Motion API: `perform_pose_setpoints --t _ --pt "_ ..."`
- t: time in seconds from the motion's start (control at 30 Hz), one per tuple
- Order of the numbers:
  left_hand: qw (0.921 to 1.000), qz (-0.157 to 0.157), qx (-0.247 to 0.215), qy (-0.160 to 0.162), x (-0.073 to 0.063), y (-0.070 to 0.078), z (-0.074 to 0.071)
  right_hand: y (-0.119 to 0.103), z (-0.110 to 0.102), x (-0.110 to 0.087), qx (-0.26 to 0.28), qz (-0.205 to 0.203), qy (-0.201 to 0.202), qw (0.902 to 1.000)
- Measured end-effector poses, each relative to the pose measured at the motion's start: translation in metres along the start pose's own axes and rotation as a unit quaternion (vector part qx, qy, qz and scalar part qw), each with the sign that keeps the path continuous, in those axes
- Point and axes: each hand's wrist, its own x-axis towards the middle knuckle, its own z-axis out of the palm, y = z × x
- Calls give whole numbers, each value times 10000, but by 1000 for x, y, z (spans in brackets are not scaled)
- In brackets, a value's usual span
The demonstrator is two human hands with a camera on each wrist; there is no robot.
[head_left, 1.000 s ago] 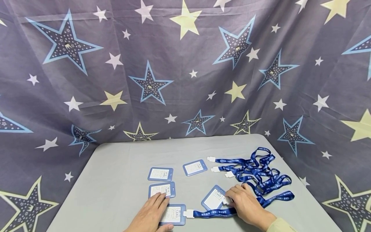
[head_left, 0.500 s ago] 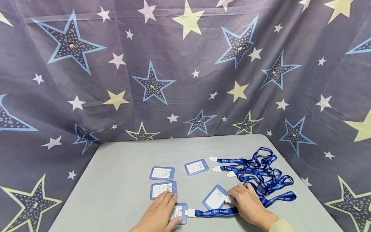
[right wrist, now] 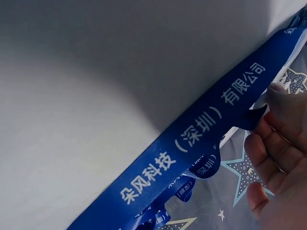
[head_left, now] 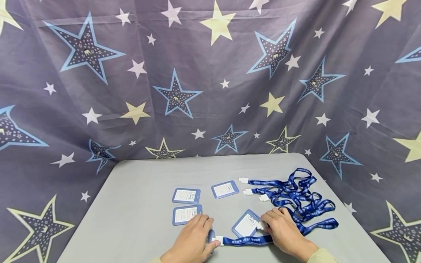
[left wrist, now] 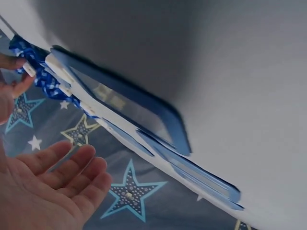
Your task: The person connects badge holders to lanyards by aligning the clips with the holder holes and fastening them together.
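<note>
My left hand (head_left: pixel 192 241) hovers over a blue badge holder (head_left: pixel 209 237), mostly hidden beneath it, whose slot end meets a white lanyard clip (head_left: pixel 218 240). In the left wrist view, that hand's (left wrist: pixel 53 191) fingers are loosely extended and hold nothing, apart from the badge holder (left wrist: pixel 129 98). My right hand (head_left: pixel 284 230) pinches the white clip (head_left: pixel 261 225) of another blue lanyard, right at the edge of a tilted badge holder (head_left: pixel 246 224). A blue strap (head_left: pixel 246 241) runs from the first clip under the right hand. White lettering covers this strap (right wrist: pixel 192 132) in the right wrist view.
Two badge holders (head_left: pixel 186 196) (head_left: pixel 186 214) lie at the left, one behind the other. Another badge holder (head_left: pixel 225 189) lies farther back. Several blue lanyards (head_left: pixel 300 197) with white clips heap up at the right of the grey table (head_left: pixel 131 219), before a star-patterned curtain (head_left: pixel 230 73).
My left hand has slid right over the lower badge holder, covering most of it and nearing its clip. The right hand keeps its pinch; the whole view has shifted slightly.
</note>
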Motion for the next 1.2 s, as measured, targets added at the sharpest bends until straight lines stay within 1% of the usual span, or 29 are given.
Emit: perform_pose_setpoints --t 0.17,0.37,0.47,0.6,0.77,0.83,1.03,1.2 --pt "9999 80 -5 83 10 10 0 0 -2 1 22 70 31 10000" --pt "9999 1 93 -60 18 20 0 0 -2 1 47 97 62 9999" --pt "9998 -20 176 -61 23 25 1 -1 -2 1 35 105 78 9999" --pt "9995 -5 312 42 29 30 4 -1 -1 1 25 101 80 9999" --pt "9990 15 392 204 37 36 7 -2 -1 1 28 122 69 9999" --pt "9990 6 390 223 40 39 8 -2 -1 1 28 122 82 9999" --pt "9992 -57 356 164 48 46 11 -3 0 0 24 70 172 9998" --pt "9995 -62 296 85 53 48 15 -3 -1 0 53 133 136 9998"
